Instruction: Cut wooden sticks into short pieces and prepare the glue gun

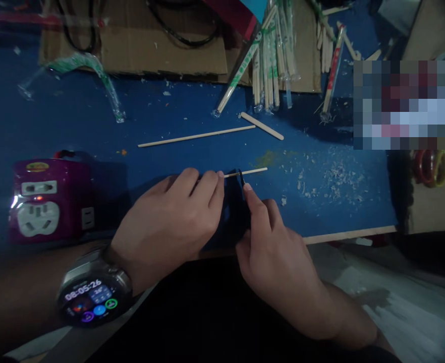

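Note:
My left hand [173, 217], a watch on its wrist, is closed on a thin wooden chopstick [258, 170] near the table's front edge. The stick's pale end sticks out to the right past my fingers, with a darker stretch close to them. In my right hand [275, 252] is a thin black tool with a curved tip [241, 177]. Its tip touches or crosses the stick just right of my left fingers; my right palm hides the rest. Behind my hands lie another chopstick [196, 136] and a flat wooden craft stick [262, 126], their ends meeting.
A purple power socket box [71, 196] stands at the left. Pale shavings [343, 176] litter the blue table at the right. Several wrapped chopsticks [271, 75] lie on cardboard [162, 50] at the back. Tape rolls [430, 167] sit at the right edge.

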Motion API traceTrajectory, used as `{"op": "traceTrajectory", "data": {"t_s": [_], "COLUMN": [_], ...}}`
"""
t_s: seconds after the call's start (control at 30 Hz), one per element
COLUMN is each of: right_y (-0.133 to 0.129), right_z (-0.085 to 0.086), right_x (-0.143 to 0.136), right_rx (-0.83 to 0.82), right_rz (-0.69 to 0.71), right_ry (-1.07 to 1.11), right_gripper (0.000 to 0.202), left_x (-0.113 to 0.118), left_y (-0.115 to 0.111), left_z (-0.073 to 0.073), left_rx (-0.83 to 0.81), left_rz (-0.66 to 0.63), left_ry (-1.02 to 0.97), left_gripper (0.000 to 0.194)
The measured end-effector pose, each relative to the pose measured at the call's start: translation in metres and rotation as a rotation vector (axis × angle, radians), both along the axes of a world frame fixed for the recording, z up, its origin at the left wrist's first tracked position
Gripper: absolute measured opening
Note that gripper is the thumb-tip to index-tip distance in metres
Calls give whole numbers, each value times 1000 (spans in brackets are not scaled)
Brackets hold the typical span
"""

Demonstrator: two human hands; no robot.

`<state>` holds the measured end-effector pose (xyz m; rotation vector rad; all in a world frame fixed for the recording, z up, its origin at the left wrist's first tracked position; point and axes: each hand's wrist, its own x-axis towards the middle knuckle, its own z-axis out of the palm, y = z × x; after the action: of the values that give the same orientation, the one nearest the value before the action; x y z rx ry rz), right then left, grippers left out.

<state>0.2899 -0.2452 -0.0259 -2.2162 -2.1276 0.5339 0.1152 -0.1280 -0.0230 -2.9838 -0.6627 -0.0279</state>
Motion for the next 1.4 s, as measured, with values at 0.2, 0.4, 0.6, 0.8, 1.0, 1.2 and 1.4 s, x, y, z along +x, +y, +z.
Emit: {"op": "traceTrajectory", "data": {"t_s": [0.2,0.4,0.6,0.8,1.0,1.2,1.4], "right_y": [3,3,4,3,2,2,0], "right_z": [5,6,7,8,7,4,2], "right_x": [-3,-3,-2,-2,1,3,4], "right_rx": [-99,-105,-98,-110,-92,-69,-37], "right_rz": [-18,-7,-5,-58,-72,-85,-70], "right_ry": [-7,-8,-13,30,100,139,158], "right_gripper": [81,80,82,77,73,74,74], "left_x": [-1,-1,0,0,1,0,-1], "left_y": [-1,-2,-21,-41,-40,-40,-40], "left_z": [-2,-4,-1,-3,-14,-18,-19], "left_rx": [62,92,140,47,36,-2,29], "left_rz": [-37,-55,-44,-132,-11,5,-18], "left_ry": [-69,-93,-55,-136,-92,-51,-56], "left_gripper": [49,48,46,48,59,66,64]}}
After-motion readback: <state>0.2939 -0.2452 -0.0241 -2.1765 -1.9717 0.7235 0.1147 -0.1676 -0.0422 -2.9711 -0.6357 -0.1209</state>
